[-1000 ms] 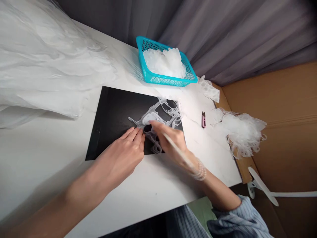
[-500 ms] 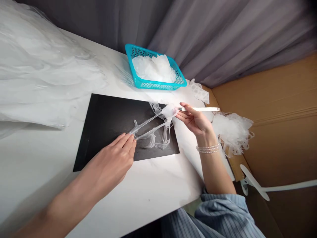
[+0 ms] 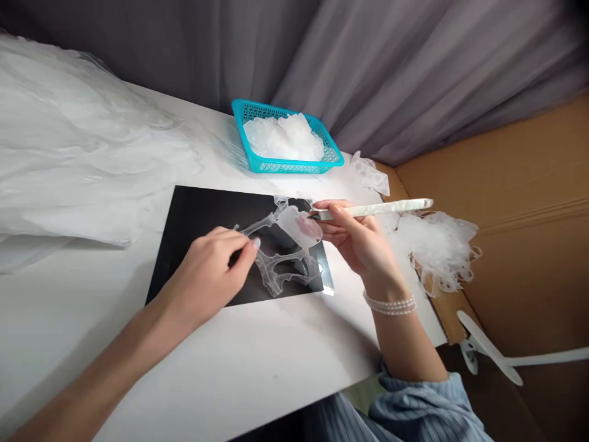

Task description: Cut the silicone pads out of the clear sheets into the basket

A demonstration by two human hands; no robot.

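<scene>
On a black sheet [image 3: 202, 212] lies a piece of sheer white fabric with cut-out openings and thin strips [image 3: 273, 282]. My left hand [image 3: 218, 261] is closed at the strips' left end, its fingertips partly hidden. My right hand [image 3: 356, 242] holds a slim white pen-like tool [image 3: 391, 207], its dark tip pointing left. Beneath that tip, a rounded sheer petal-shaped piece [image 3: 289, 224] lies partly over my right fingers, which show pink through it. Whether this petal is still joined to the strips I cannot tell.
A turquoise basket [image 3: 294, 166] full of white sheer pieces stands at the back. White fabric [image 3: 83, 147] is heaped at left. Sheer scraps [image 3: 442, 245] hang by the table's right edge, beside cardboard [image 3: 515, 184]. A white clip-like stand [image 3: 490, 350] is at lower right.
My left hand has lifted from lying flat and curled its fingers. The sheer fabric has spread wider, its petal lower. My right hand and the tool have turned slightly; the view has shifted a little.
</scene>
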